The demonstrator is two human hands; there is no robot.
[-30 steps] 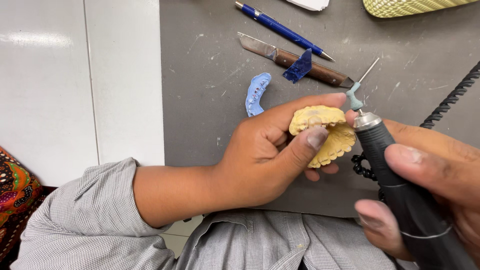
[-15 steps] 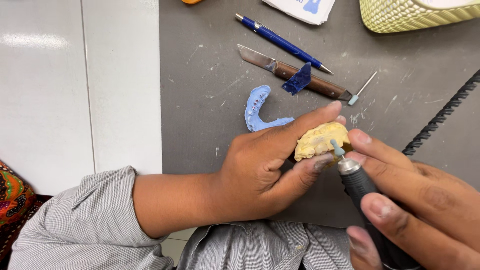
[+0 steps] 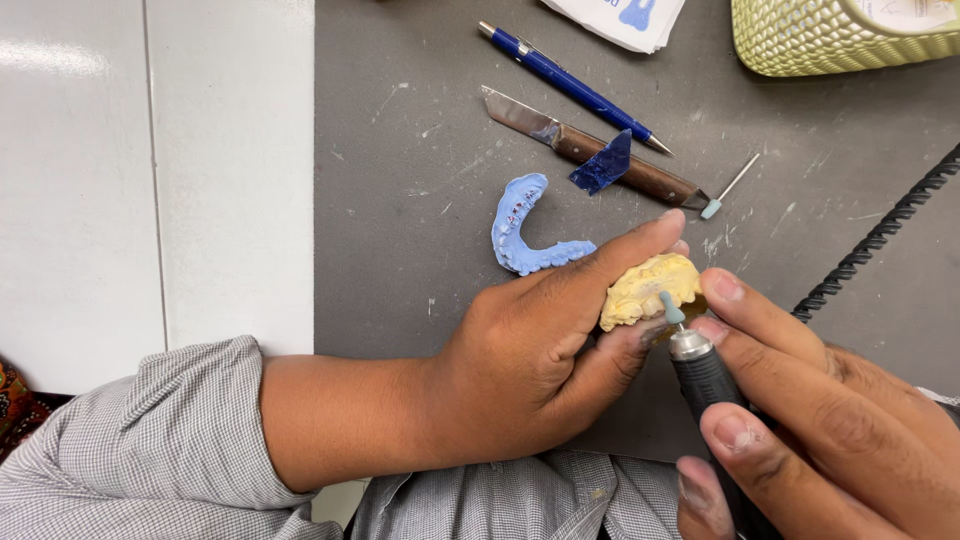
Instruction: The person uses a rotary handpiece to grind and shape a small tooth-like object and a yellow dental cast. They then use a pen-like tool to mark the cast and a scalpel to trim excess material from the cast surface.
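Note:
My left hand (image 3: 530, 355) grips a yellow plaster dental cast (image 3: 648, 288) between thumb and fingers, low over the grey mat (image 3: 400, 130). My right hand (image 3: 810, 410) holds a black rotary handpiece (image 3: 705, 380) like a pen. Its small pale blue tip (image 3: 671, 307) touches the cast's lower edge. Just left of the cast, a blue arch-shaped dental impression (image 3: 525, 232) lies flat on the mat.
Farther back lie a wooden-handled knife (image 3: 590, 150) with a dark blue scrap (image 3: 602, 164) on it, a blue pen (image 3: 570, 85) and a loose burr (image 3: 728, 188). A yellow-green basket (image 3: 830, 35) and papers (image 3: 620, 15) sit at the top. A black coiled cable (image 3: 880, 235) runs along the right.
The view has shifted, so hands and cast sit lower in it. The handpiece tip has come down from above the cast onto its lower edge, with my right fingers closer in.

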